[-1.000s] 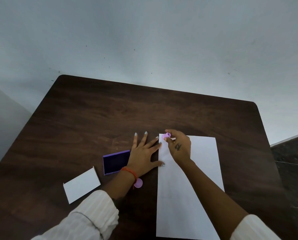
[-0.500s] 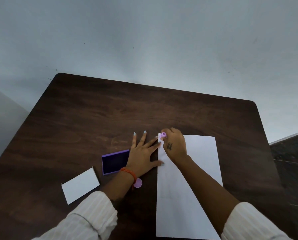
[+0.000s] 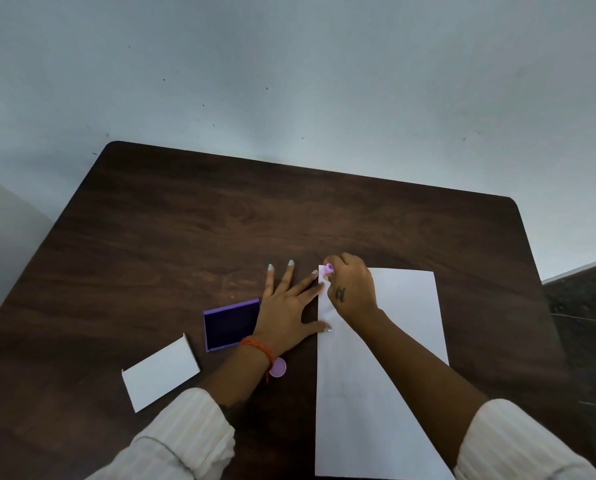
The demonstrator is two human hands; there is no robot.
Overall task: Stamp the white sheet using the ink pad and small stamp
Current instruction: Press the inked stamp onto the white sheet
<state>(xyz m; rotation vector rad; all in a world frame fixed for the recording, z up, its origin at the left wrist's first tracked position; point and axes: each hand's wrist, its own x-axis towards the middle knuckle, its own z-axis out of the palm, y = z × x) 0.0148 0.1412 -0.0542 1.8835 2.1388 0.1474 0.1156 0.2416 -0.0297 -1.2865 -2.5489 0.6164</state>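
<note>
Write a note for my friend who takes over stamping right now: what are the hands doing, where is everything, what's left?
Right hand: pinching the small stamp at the far left corner of the white sheet.
Left hand: flat on the table, fingertips and thumb on the sheet's left edge.
Ink pad: open, just left of the left hand. A white box lies nearer, a pink cap by the left wrist.
Done: no marks visible on the sheet.
Left: press, lift, check the print; re-ink if faint.
</note>
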